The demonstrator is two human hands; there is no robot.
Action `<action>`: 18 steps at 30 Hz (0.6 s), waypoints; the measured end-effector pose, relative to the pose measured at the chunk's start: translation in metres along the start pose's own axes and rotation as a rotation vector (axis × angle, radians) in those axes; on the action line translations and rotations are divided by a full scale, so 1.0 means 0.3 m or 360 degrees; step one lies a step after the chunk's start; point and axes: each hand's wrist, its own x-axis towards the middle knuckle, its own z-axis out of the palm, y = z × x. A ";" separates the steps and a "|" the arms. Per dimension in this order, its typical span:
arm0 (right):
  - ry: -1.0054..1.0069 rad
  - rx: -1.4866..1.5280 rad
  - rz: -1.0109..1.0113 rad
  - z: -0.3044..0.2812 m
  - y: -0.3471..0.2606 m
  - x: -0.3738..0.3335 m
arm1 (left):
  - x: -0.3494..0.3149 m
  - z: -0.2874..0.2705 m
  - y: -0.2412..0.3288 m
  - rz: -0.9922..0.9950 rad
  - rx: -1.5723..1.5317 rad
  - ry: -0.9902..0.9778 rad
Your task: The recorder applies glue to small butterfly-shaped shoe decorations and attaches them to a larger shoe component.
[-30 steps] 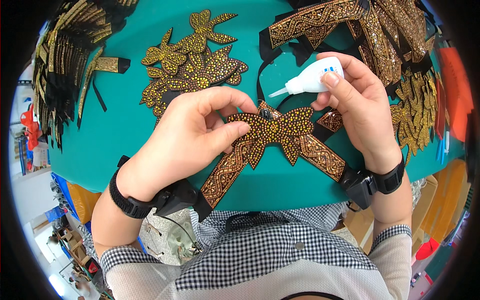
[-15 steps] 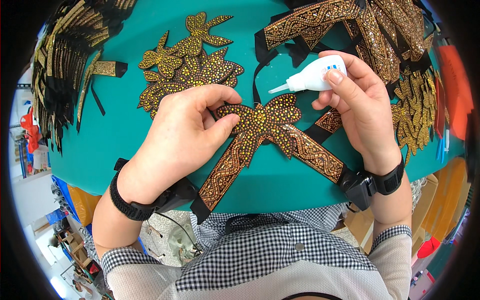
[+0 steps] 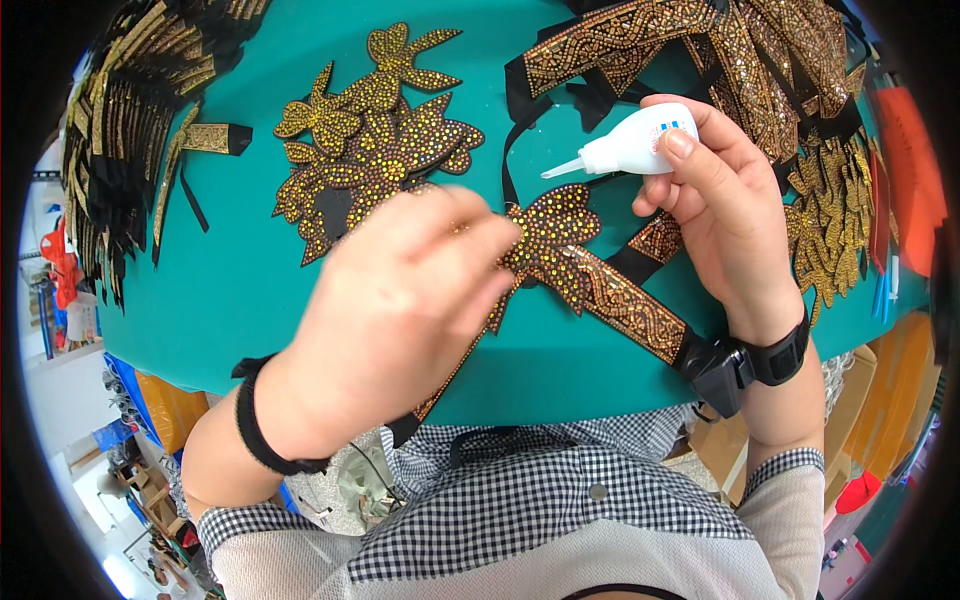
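Right hand [image 3: 728, 205] pinching white nozzle-tipped bottle [image 3: 628, 142] between fingers, contents hidden from my remote view, left hand [image 3: 395, 305] blurred across studded bow [image 3: 556, 225] on green tabletop [image 3: 580, 385], those fingers' state I cannot tell.

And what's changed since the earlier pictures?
The bow shifted a little left and away from the person. The left hand went from the bow's left wing toward its middle; it's blurred, so I can't tell whether it let go. The right hand still holds the white bottle, in about the same place.
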 end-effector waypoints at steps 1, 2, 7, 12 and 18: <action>-0.0002 0.0002 0.0001 0.001 -0.002 -0.001 | -0.003 0.003 0.012 0.0171 0.0073 -0.0122; -0.0008 0.0003 0.0006 0.003 -0.004 -0.003 | -0.008 0.007 0.020 0.0168 0.0074 -0.0124; -0.0008 0.0014 0.0009 0.003 -0.006 -0.006 | -0.011 0.020 0.029 0.0199 0.0054 -0.0326; 0.0008 -0.0098 -0.0021 0.009 -0.006 -0.001 | -0.008 0.016 0.013 0.0212 0.0025 -0.0389; -0.0021 -0.0078 -0.0077 0.003 -0.006 -0.001 | 0.008 0.004 0.024 0.0249 0.0094 -0.0419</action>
